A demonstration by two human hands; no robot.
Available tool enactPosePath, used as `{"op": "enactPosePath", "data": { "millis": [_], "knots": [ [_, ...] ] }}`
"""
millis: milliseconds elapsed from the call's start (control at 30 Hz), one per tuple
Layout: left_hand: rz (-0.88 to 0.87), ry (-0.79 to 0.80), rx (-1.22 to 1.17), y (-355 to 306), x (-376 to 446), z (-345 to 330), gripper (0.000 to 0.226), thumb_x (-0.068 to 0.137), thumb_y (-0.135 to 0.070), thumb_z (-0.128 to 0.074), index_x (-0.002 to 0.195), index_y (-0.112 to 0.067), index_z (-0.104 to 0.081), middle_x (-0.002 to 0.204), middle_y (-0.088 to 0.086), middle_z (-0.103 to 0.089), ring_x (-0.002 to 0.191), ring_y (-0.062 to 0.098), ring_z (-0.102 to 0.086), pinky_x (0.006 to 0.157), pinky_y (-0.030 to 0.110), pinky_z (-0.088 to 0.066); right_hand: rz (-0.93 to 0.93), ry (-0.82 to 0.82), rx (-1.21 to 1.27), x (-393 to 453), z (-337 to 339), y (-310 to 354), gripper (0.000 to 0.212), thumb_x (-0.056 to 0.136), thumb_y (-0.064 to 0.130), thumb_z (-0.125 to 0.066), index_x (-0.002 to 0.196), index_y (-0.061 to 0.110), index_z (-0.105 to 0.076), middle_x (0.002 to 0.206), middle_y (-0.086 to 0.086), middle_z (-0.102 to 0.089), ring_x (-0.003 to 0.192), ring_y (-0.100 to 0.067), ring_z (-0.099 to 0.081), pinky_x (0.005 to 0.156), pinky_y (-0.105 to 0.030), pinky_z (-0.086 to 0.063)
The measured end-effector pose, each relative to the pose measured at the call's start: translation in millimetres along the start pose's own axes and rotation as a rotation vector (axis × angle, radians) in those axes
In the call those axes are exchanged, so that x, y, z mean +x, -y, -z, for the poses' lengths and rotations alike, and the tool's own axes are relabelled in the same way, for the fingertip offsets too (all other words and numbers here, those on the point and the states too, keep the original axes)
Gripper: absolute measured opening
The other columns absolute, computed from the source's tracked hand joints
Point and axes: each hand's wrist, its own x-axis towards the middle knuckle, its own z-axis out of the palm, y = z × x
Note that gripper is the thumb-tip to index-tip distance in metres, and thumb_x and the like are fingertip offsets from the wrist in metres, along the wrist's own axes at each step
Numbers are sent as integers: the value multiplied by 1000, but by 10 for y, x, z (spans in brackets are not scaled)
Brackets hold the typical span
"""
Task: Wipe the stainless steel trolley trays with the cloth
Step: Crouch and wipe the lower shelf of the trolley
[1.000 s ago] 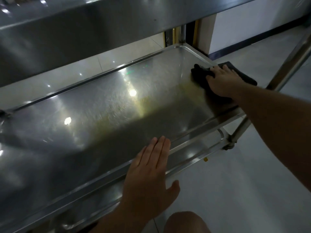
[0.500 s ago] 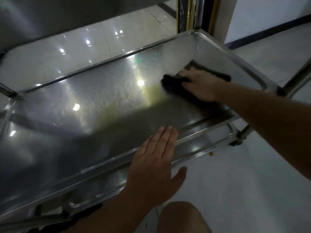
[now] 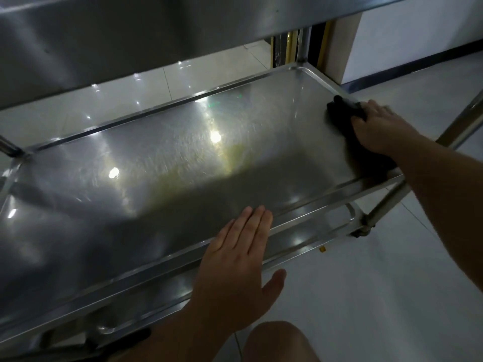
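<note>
- Two hands appear in the head view, both over the middle tray (image 3: 162,163) of a stainless steel trolley.
- Right hand (image 3: 379,129): lies on a dark cloth (image 3: 342,111) at the tray's right end, against the raised rim. The fingers bend over the cloth's far edge and press it to the steel; the fingertips are motion-blurred, so the exact grip cannot be made out.
- Cloth: mostly covered by the right hand and forearm; only a bunched dark part shows ahead of the knuckles, and a dark patch under the wrist may be cloth or shadow.
- Left hand (image 3: 235,265): flat, fingers straight and together, thumb spread, holding nothing; the fingertips lie over the tray's near rim. Contact with the rim cannot be confirmed.
- Upper tray (image 3: 130,35): cut off by the top edge; only its underside shows.
- Lower tray (image 3: 313,231): seen only as a strip below the near rim.
- Trolley leg (image 3: 384,207): partly hidden behind the right forearm.
- Knee (image 3: 277,343): cut off at the bottom edge.
- Tiled floor (image 3: 392,283): visible right of the trolley.
- No legible writing or brand marks.
</note>
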Motion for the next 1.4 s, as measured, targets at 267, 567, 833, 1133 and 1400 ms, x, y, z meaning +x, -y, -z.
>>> {"op": "enactPosePath", "data": {
  "millis": [267, 567, 833, 1133, 1400],
  "knots": [
    [25, 26, -23, -28, -10, 13, 91, 96, -64, -47, 169, -16, -20, 175, -1, -20, 162, 15, -13, 128, 40, -15, 276, 121, -16, -1230, -253, 274, 64, 105, 57, -22, 164, 32, -22, 171, 10, -15, 159, -18, -8, 129, -42, -8],
    [12, 54, -23, -4, -15, 14, 94, 94, -65, -45, 170, -20, -11, 177, -5, -10, 163, 11, -2, 130, 37, -10, 186, 102, -60, -1026, -178, 73, 59, 106, 55, -22, 163, 36, -22, 171, 5, -19, 159, -21, -12, 128, -44, -7],
    [-12, 29, -60, 44, -69, -6, 95, 94, -65, -46, 170, -19, -13, 177, -3, -14, 163, 13, -4, 130, 39, -16, -23, 24, 22, -204, -227, 497, 66, 106, 51, -21, 164, 21, -18, 173, -4, -12, 159, -31, -3, 127, -54, -1],
    [-30, 66, -44, 51, -115, -12, 96, 94, -65, -38, 170, -20, 1, 178, -5, 1, 162, 10, 10, 131, 39, -6, 605, 206, -17, -1023, -777, 1822, 61, 108, 54, -29, 164, 31, -22, 172, 10, -15, 159, -16, -6, 126, -37, -3],
    [-28, 14, -68, 41, -151, -3, 97, 91, -63, -46, 170, -19, -9, 177, -3, -7, 163, 13, 1, 131, 40, -14, 42, -26, -22, -394, -128, 212, 51, 105, 54, -34, 153, 36, -30, 155, -16, -40, 143, -40, -38, 121, -60, -23]
  ]
}}
